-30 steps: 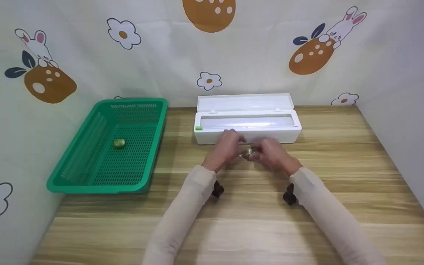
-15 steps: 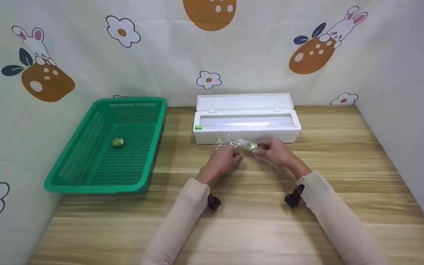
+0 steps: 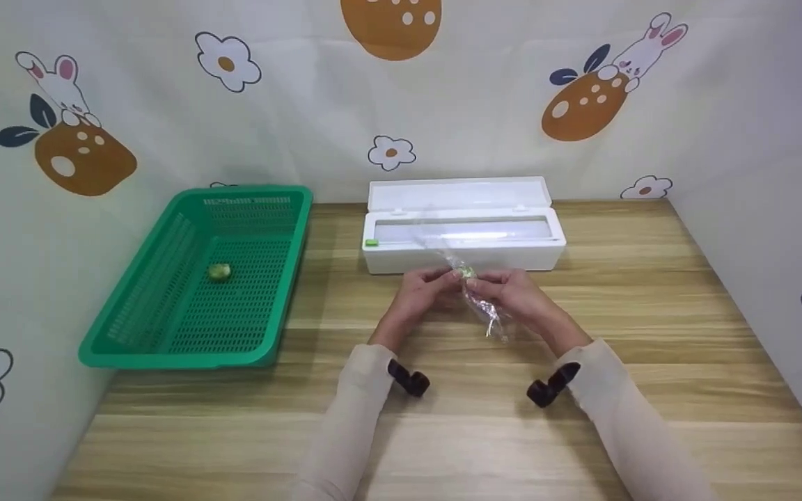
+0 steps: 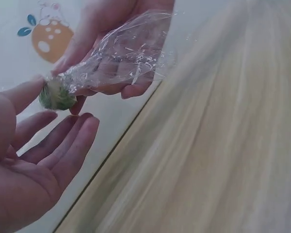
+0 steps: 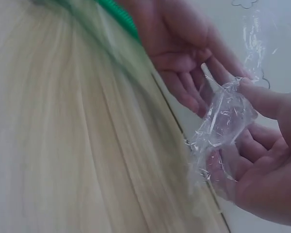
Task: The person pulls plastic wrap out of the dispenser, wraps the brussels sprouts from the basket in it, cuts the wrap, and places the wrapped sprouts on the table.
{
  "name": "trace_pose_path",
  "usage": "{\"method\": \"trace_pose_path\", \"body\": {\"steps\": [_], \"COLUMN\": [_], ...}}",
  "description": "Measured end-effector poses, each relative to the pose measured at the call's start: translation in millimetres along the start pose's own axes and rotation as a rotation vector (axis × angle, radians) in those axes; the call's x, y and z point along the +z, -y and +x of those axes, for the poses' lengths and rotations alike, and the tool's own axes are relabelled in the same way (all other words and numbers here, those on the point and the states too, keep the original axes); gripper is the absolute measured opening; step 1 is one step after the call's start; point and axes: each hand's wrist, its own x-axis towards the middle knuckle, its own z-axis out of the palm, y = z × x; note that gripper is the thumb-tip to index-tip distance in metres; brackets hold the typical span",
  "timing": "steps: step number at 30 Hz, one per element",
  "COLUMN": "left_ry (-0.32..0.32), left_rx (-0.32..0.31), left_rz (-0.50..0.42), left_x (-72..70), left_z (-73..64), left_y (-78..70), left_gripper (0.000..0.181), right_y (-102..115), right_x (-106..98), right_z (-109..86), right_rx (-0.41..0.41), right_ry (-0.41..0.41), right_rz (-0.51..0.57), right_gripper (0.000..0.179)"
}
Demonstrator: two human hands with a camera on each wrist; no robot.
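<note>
Between my two hands, in front of the white box, is a small Brussels sprout point(image 4: 57, 96) wrapped in clear cling film point(image 3: 482, 309). My left hand point(image 3: 420, 296) pinches it between thumb and forefinger from the left, its other fingers loosely bent below. From the right, my right hand point(image 3: 523, 298) pinches the film right at the sprout with thumb and fingers. One loose film end stands up toward the box; the other trails down over the right fingers, as the right wrist view shows in its crumpled film point(image 5: 223, 119). There the film and fingers hide the sprout.
A white cling film dispenser point(image 3: 401, 261) stands right behind the hands, its lid point(image 3: 457, 195) raised and a green slider point(image 3: 372, 243) at its left end. To the left, a green basket point(image 3: 192, 360) holds another Brussels sprout point(image 3: 219, 272). A patterned curtain point(image 3: 303, 104) encloses the table.
The left hand moved away from the sprout, then came back to pinch it beside the right hand. The film ends, earlier mostly hidden, now stretch out diagonally. The basket and dispenser stayed put.
</note>
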Motion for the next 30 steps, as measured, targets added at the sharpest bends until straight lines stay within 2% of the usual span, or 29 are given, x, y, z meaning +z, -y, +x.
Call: {"method": "trace_pose_path", "body": {"steps": [3, 8, 12, 15, 17, 20, 25, 30], "left_ry": [-0.007, 0.012, 0.017, 0.01, 0.008, 0.007, 0.02, 0.023], "left_rx": [-0.029, -0.109, -0.159, -0.165, -0.159, -0.155, -0.161, -0.178], "left_rz": [-0.037, -0.19, -0.27, -0.284, -0.303, -0.341, -0.374, -0.378], "left_x": [-1.3, -4.1, -7.5, -9.4, -9.9, -9.9, -8.6, -9.6], "left_z": [2.2, 1.7, 0.3, 1.0, 1.6, 3.1, 4.0, 3.4], "left_y": [1.3, 1.2, 0.1, -1.3, -2.9, -4.6, -7.3, -4.9], "left_gripper": [0.041, 0.035, 0.033, 0.034, 0.036, 0.036, 0.036, 0.03], "right_y": [3, 13, 19, 20, 20, 20, 22, 17], "right_x": [-2, -4, 1, 5, 9, 14, 21, 22], "right_z": [-2.1, -4.7, -6.3, -8.0, -9.8, -12.1, -10.3, -2.3], "right_rx": [-0.006, -0.059, -0.198, -0.345, -0.42, -0.482, -0.558, -0.676], "right_ry": [0.038, 0.031, -0.065, -0.133, -0.15, -0.14, -0.134, -0.192], "right_rz": [-0.028, -0.195, -0.294, -0.362, -0.389, -0.405, -0.462, -0.486], "right_gripper": [0.038, 0.034, 0.031, 0.046, 0.054, 0.056, 0.047, 0.019]}}
